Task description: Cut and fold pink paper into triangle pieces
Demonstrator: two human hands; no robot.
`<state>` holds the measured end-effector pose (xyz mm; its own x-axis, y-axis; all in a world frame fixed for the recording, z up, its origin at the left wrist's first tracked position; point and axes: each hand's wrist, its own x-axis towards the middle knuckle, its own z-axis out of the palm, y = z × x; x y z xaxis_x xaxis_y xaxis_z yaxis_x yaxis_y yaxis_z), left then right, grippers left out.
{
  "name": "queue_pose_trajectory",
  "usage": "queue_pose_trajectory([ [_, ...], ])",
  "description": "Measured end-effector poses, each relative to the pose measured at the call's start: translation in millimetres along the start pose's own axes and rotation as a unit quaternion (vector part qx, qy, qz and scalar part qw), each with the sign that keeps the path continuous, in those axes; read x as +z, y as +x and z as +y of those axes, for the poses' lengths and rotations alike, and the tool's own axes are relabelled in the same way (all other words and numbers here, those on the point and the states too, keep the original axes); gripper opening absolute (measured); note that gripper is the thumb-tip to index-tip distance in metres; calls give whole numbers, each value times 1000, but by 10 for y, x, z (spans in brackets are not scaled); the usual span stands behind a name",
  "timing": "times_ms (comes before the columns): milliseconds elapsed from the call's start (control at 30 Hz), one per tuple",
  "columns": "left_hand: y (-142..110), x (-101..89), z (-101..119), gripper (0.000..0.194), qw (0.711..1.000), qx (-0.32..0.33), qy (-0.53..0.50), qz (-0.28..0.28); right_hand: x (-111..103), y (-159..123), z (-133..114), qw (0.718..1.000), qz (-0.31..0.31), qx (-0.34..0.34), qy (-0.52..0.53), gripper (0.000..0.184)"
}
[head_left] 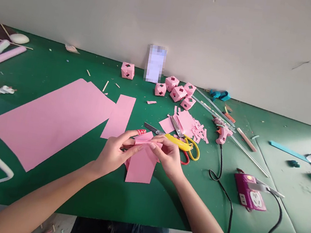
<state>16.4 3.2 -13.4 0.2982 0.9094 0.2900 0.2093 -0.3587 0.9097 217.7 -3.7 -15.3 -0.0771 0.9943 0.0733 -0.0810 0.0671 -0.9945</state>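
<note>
green table (75,194), plain pale grey wall (106,13)

Green tabletop (75,194): large pink sheets (50,125) are laid out at left of the frame. Six small pink boxes (127,71) are spread across upper centre. Right of centre, paper scraps (186,121), scissors (176,126) and a glue gun (224,134) are noted.

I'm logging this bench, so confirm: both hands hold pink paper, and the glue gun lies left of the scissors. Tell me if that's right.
Wrong side: the head view shows the glue gun right of the scissors. The left hand and right hand do hold pink paper.
</note>
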Motion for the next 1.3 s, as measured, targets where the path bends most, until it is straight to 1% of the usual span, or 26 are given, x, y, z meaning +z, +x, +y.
queue_pose_trajectory([
  [100, 0, 1, 8, 38, 1000, -8, 2, -11, -2, -6, 10, 1000, -4, 2, 2, 13],
  [200, 0, 9, 1, 37, 1000, -4, 9, -17, -2, -14, 20, 1000, 13, -14, -10, 13],
  [300, -1, 22, -14, 37, 1000, 4, 10, -24, 4, -18, 16, 999, 24, -31, -27, 17],
  [533, -4, 35, -11, 38, 999, 10, 8, -37, 15, -16, -31, 999, -19, 13, -35, 23],
  [700, -15, 39, -16, 39, 999, 6, 12, -42, 22, -28, -22, 998, 5, -12, -61, 25],
  [800, -19, 39, -20, 41, 999, -2, 5, -47, 23, -31, -23, 998, 1, -9, -61, 25],
  [900, -20, 37, -13, 48, 999, -8, 12, -46, 20, -31, -36, 999, -23, -2, -48, 20],
  [1033, -27, 42, 2, 63, 998, -23, 13, -51, 16, -35, -43, 998, -48, -23, -42, 14],
  [1200, -36, 48, -9, 64, 998, -19, 17, -57, 36, -45, -52, 997, -36, -41, -63, 20],
  [1300, -34, 51, -16, 67, 998, -14, 18, -62, 55, -50, -66, 995, -45, -40, -78, 19],
])
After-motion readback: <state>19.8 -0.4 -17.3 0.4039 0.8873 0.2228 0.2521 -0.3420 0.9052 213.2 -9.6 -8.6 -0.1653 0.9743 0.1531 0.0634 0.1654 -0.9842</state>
